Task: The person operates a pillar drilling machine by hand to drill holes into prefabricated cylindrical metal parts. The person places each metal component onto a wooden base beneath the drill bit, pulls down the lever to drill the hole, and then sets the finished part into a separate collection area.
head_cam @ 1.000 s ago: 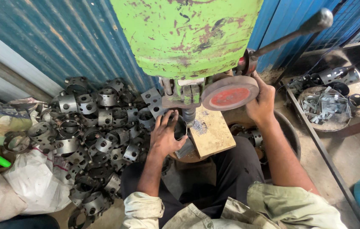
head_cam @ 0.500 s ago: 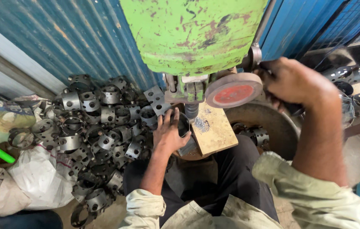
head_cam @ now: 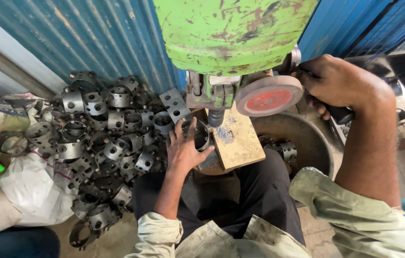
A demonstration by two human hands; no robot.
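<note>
A green drill press (head_cam: pixel 233 33) stands in front of me, its bit (head_cam: pixel 215 117) pointing down. Under the bit, my left hand (head_cam: pixel 184 149) holds a grey metal ring with holes (head_cam: pixel 201 136) against the edge of a wooden block (head_cam: pixel 238 138). Metal shavings lie on the block beside the bit. My right hand (head_cam: pixel 341 86) is shut on the black handle of the press lever (head_cam: pixel 343 114), raised beside the round red-faced wheel (head_cam: pixel 269 95).
A large heap of similar perforated metal rings (head_cam: pixel 102 129) lies on the left against a blue corrugated wall (head_cam: pixel 92 38). A round metal basin (head_cam: pixel 307 143) holding a few rings sits under the right side. White sacks (head_cam: pixel 26 191) lie at lower left.
My right hand has swung the lever handle up and toward me. The left hand stays on the ring under the bit.
</note>
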